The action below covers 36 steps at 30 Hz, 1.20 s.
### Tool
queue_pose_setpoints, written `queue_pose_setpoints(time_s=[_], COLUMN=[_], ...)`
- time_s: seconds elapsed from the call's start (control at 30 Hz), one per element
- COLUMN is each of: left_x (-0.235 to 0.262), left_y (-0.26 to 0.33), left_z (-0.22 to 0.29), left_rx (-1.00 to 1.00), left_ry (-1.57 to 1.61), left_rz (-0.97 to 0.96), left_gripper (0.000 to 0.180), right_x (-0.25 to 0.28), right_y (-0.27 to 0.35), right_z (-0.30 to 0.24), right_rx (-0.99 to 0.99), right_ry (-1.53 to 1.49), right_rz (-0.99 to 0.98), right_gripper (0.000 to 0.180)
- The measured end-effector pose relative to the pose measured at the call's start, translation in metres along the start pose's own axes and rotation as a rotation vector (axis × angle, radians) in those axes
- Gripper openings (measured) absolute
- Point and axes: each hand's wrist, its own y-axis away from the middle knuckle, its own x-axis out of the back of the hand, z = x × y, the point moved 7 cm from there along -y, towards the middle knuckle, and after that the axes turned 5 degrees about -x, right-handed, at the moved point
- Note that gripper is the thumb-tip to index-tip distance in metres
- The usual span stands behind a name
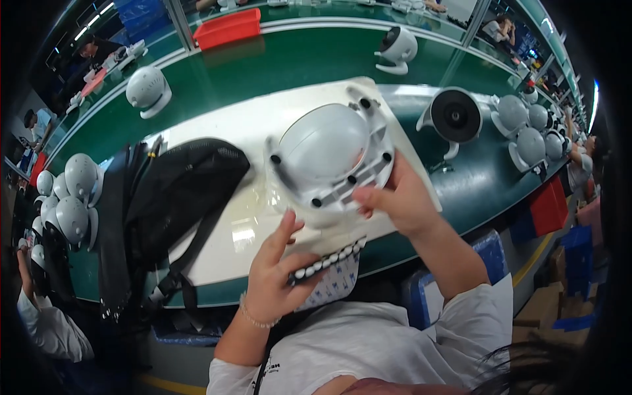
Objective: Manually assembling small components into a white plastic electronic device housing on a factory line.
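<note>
A white rounded plastic housing (326, 141) lies on the pale mat, its ribbed frame facing up with several round black pads on it. My right hand (405, 201) is closed at the frame's lower right, thumb bent over the edge near a pad and fingers partly hidden. In front of the housing, my left hand (280, 263) pinches a dark strip with a row of white round spots (329, 260). Below that strip hangs a white sheet with blue print (337, 284); whether the two are joined, I cannot tell.
A black mesh bag (187, 178) lies left on the mat (230, 230). White camera-like units stand around: a cluster (76, 197) at left, one (148, 89) far left, one (396, 49) at the back, a black-faced one (454, 115) and more (526, 131) at right. A red tray (227, 29) is behind.
</note>
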Motion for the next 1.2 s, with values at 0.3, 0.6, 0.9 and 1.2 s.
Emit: queue_pose_setpoints(time_s=[0.3,0.6,0.9,1.2], left_x=[0.010,0.009,0.007,-0.001], left_y=[0.005,0.004,-0.016,-0.009], left_z=[-0.004,-0.012,-0.004,-0.007], left_rx=[0.120,0.220,0.127,0.251], left_ry=[0.104,0.162,0.182,0.245], left_rz=[-0.054,-0.125,-0.178,-0.335], left_gripper=[0.028,0.027,0.036,0.026], right_x=[0.053,0.080,0.307,0.319], right_y=[-0.232,-0.292,-0.251,-0.246], right_z=[-0.014,0.004,0.000,-0.014], right_rx=[0.568,0.209,0.337,0.581], right_ry=[1.608,1.762,1.719,1.623], right_rz=[0.479,0.310,0.875,0.787], right_gripper=[0.028,0.025,0.033,0.024])
